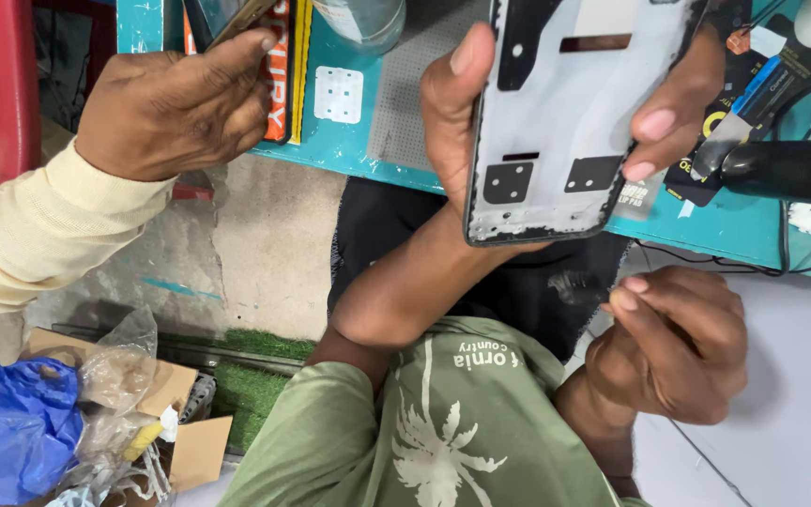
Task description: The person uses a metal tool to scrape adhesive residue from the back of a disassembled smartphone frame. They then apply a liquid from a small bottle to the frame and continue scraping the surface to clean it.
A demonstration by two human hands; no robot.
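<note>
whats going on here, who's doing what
The person's left hand holds up a stripped phone frame, inner side toward the camera, over a teal table. Their right hand sits lower, fingertips pinched together; whether anything is between them is too small to tell. Another person's hand, in a cream sleeve, holds a flat item at the table's edge.

Teal tabletop (377, 164) across the top, edge chipped. Grey concrete floor (255, 244) below, green mat (255, 376) beside cardboard box (194, 451) with blue plastic bag (11, 422). Red chair frame (11, 84) at left. Even daylight.
</note>
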